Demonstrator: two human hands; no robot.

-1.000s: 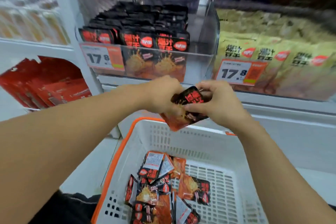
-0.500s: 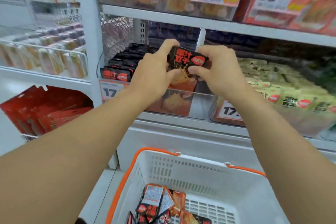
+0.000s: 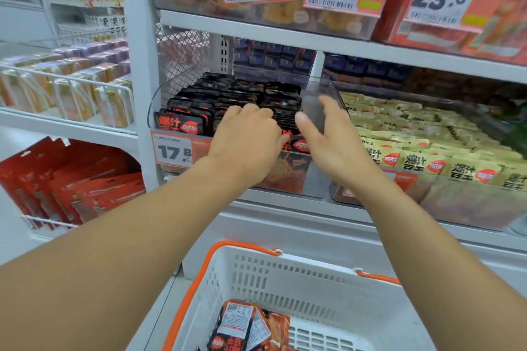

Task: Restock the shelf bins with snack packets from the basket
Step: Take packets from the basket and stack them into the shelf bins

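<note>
Rows of black and orange snack packets (image 3: 228, 91) stand in a clear shelf bin (image 3: 317, 179). My left hand (image 3: 245, 139) reaches over the bin's front edge, fingers curled down among the front rows. Its thumb is against one packet (image 3: 296, 143) set into the front row. My right hand (image 3: 330, 142) hovers just right of that packet, fingers spread and holding nothing. Below, a white basket (image 3: 285, 273) with orange handles holds more of the same packets (image 3: 242, 328).
A second clear bin of yellow packets (image 3: 413, 134) adjoins on the right. A 17.8 price tag (image 3: 174, 151) hangs on the black-packet bin's front. Red packs (image 3: 71, 188) and a wire rack of boxes (image 3: 85, 88) fill the left shelving. The shelf above carries more price tags.
Both hands carried the packet from above the basket up into the bin. The right hand has let go and opened; the left hand has pushed down into the front row.
</note>
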